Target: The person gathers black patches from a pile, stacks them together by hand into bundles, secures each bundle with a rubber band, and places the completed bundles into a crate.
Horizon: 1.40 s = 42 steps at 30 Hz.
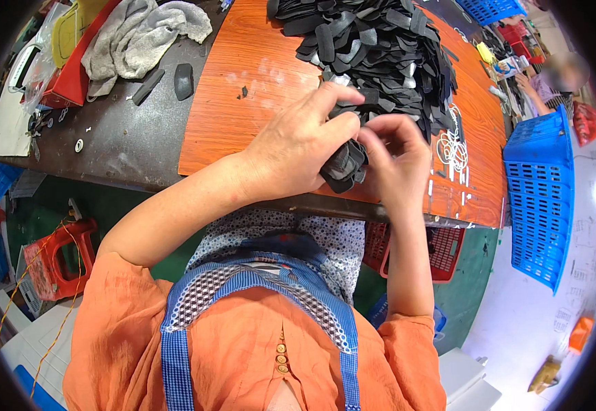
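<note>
- Orange wood-grain board (243,89) lies over a dark grey workbench (119,137), and I lean over its near edge with both forearms coming up from below.
- My left hand (298,147) is curled, thumb and forefinger pinched on the top of a small bundle of black strips (344,168); the other fingers fold loosely under it.
- My right hand (397,157) is half closed, fingertips bent in against the same bundle from the other side (how firmly it grips, I cannot tell).
- That bundle sits between my two hands, just above the board's near edge; its pieces are flat, dark, rounded at the ends and stacked unevenly.
- Behind my hands a big heap of black strips (373,41) of the same kind covers the far part of the board, touching my left fingertips.
- A tangle of white rings (452,147) lies on the board just right of my right hand.
- A blue plastic crate (541,198) with a gridded wall stands beside the board on my right; a red crate (442,250) shows under the bench edge.
- On the grey bench to my left lie a crumpled grey cloth (140,34), a lone dark oval piece (184,81) and a red tray (71,75).
- A red stool (54,260) stands on the green floor at lower left.
- Another person's hand (527,85) works at the far right, well apart from mine.
</note>
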Available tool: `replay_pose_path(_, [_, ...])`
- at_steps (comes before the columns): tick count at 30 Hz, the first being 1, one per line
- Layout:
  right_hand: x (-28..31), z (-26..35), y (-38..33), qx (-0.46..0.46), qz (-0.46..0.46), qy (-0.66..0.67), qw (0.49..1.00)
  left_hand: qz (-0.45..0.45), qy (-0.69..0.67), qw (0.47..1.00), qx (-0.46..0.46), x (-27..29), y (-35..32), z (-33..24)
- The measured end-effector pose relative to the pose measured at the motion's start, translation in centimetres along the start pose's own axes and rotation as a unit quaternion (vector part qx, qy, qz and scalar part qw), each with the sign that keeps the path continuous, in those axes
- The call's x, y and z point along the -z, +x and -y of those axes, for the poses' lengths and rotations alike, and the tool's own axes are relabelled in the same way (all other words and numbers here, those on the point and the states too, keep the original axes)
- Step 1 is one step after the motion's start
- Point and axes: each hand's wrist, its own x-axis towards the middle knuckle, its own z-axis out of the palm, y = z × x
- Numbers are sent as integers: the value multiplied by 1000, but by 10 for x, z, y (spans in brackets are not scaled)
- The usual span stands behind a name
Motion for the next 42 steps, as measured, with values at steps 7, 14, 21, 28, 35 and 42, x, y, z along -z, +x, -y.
replay_pose_path(7, [8,-7,42,216,28,-330,919,63,25,994,82,13,-17,6])
replay_pose_path(14, [5,-5,53,278,29,-359,891,52,-24,993,100,23,-30,3])
replay_pose_path(21, [-11,20,5,210,76,-339,914,-39,84,995,-31,13,-21,-5])
replay_pose_path(28, [9,12,-13,93,101,-165,977,86,113,990,11,14,-22,-10])
replay_pose_path(35, [68,-15,9,147,6,-422,894,72,27,996,47,5,-19,-9])
replay_pose_path(42, [82,-23,-30,-168,-12,-81,982,102,-4,993,61,5,-15,-17])
